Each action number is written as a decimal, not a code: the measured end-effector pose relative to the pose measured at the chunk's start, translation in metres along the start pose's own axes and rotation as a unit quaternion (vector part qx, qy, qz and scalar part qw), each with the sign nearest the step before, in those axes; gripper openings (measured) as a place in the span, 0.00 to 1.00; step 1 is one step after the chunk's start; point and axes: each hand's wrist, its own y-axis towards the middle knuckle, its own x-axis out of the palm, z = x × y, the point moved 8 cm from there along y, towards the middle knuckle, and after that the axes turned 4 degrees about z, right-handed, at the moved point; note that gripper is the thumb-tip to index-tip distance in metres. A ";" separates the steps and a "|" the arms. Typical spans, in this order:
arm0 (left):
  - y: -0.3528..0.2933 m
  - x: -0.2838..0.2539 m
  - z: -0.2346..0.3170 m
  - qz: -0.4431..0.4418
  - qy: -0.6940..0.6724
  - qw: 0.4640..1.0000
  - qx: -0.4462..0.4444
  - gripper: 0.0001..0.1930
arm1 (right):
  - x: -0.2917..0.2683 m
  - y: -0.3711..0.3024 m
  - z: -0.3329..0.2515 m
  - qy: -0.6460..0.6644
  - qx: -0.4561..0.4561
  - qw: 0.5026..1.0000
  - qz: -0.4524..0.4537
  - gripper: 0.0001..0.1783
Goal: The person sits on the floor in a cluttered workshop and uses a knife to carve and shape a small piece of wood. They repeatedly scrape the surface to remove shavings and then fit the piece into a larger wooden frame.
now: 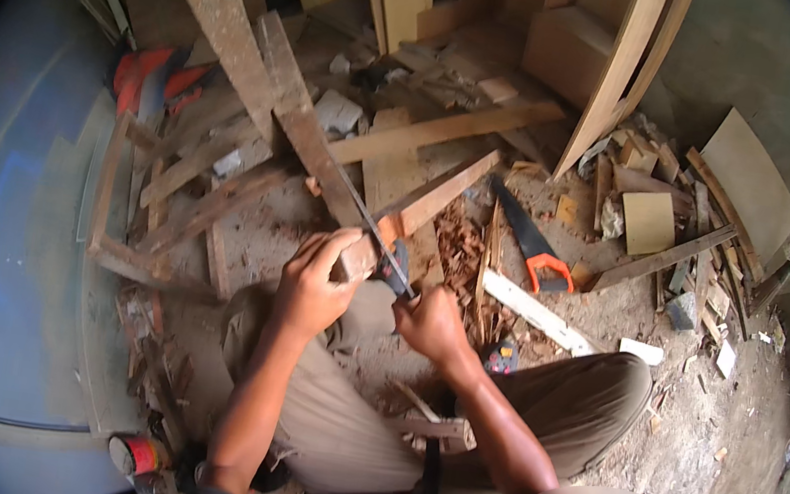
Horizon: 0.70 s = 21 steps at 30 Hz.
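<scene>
I sit on the ground with my legs bent. My left hand (318, 277) is wrapped round the near end of a narrow wooden piece (322, 158), which slopes away to the far left. My right hand (434, 325) is closed on the near end of a long, thin, blade-like metal tool (387, 249). The tool lies along the right edge of the wood, close to my left fingers. Its edge-on view hides its exact kind. Just beyond my hands lies a reddish wooden post (438, 195) with a freshly cut face.
Right of the post lies a handsaw (526, 237) with an orange handle, beside reddish shavings (457, 246) and a white strip (537, 312). Scrap wood (656, 218) is heaped at the right. A wooden frame (109, 197) and a can (136, 454) stand at the left.
</scene>
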 end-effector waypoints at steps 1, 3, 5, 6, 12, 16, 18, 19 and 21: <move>-0.002 -0.005 -0.004 0.013 0.011 0.999 0.028 0.26 | -0.004 -0.007 -0.010 0.000 -0.013 1.000 0.012 0.10; 0.004 -0.006 0.001 0.025 0.016 0.999 -0.015 0.26 | -0.018 -0.012 -0.030 0.068 0.011 0.996 0.049 0.09; 0.007 -0.007 -0.003 0.038 0.014 0.999 -0.022 0.26 | -0.040 -0.017 -0.069 0.123 -0.060 0.986 0.093 0.09; 0.006 -0.009 -0.002 0.034 0.022 0.999 -0.031 0.26 | -0.053 -0.024 -0.086 0.149 -0.097 0.977 0.119 0.08; -0.004 0.001 -0.006 0.002 0.010 1.000 -0.023 0.25 | 0.000 -0.003 0.000 -0.013 -0.002 1.000 0.002 0.13; 0.004 -0.009 -0.003 0.024 0.015 0.999 -0.020 0.23 | -0.027 -0.016 -0.057 0.102 -0.024 0.992 0.070 0.11; 0.004 -0.006 -0.010 0.008 0.023 0.999 -0.048 0.23 | -0.046 -0.023 -0.084 0.154 -0.113 0.975 0.112 0.11; -0.001 -0.005 -0.012 -0.002 0.025 0.998 -0.065 0.23 | -0.052 -0.030 -0.090 0.180 -0.154 0.963 0.132 0.10; 0.002 -0.003 0.000 -0.006 0.026 0.999 -0.037 0.24 | -0.019 -0.011 -0.028 0.077 -0.047 0.993 0.075 0.11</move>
